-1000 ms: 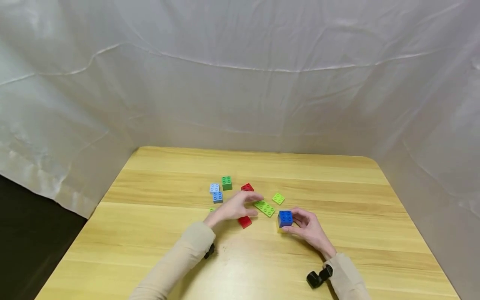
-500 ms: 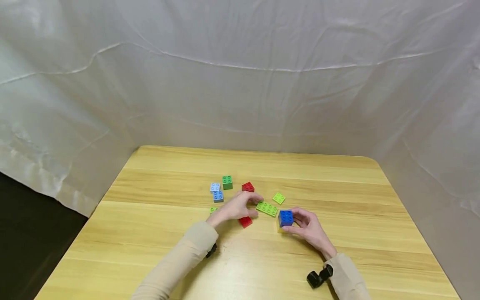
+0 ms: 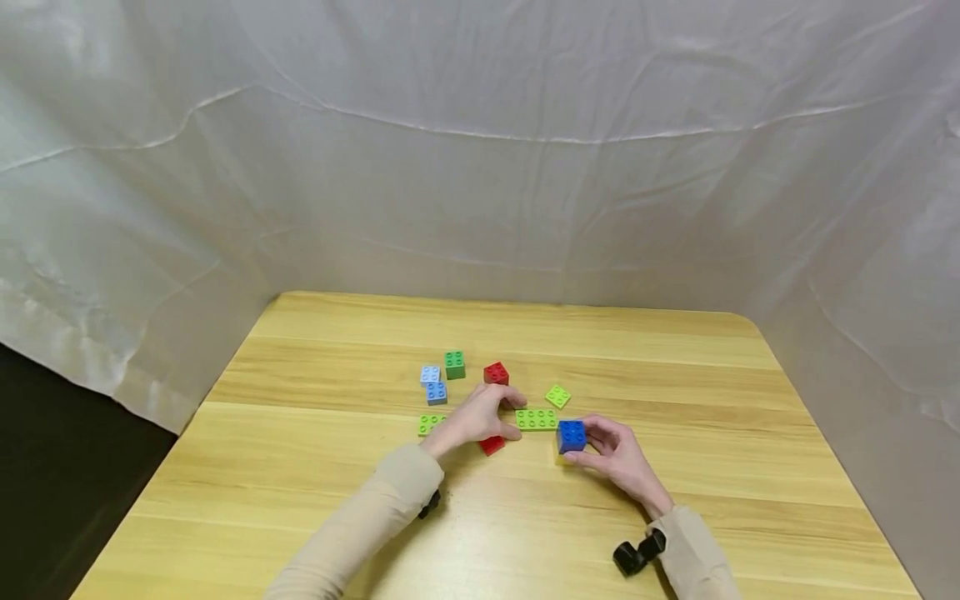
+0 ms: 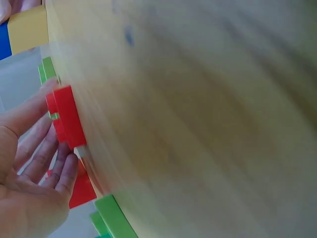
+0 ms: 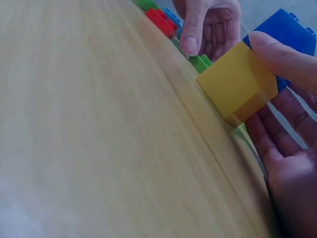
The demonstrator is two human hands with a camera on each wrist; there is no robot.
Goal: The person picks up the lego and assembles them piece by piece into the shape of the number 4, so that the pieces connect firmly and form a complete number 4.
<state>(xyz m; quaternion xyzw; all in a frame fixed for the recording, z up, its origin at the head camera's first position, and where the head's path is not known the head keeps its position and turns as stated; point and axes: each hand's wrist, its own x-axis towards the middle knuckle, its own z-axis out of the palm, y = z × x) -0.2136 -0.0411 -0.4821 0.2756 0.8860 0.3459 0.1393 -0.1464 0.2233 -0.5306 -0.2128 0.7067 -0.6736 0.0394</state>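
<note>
My left hand (image 3: 478, 417) has its thumb and fingers on either side of the left end of a long light green building plate (image 3: 537, 419), pinching it flat on the table. Below that hand lies a red plate (image 3: 492, 446), partly hidden in the head view; a red brick (image 3: 497, 373) sits just beyond the fingers. My right hand (image 3: 613, 450) grips a stack of two bricks, a blue brick (image 3: 572, 436) on top of a yellow brick (image 5: 240, 84). In the right wrist view, its thumb presses where the two bricks meet. The stack stands beside the plate's right end.
On the wooden table (image 3: 300, 483), a small light green plate (image 3: 558, 396) lies behind the stack. To the left are a green brick (image 3: 454, 364), a pale blue brick (image 3: 430, 375), a blue brick (image 3: 437, 393) and another light green plate (image 3: 431, 423). Grey sheeting (image 3: 480, 192) hangs behind.
The long light green plate has turned from slanted to straight across, with my left fingers at its left end. My left hand shifted slightly right. The right hand and its stack stayed almost still.
</note>
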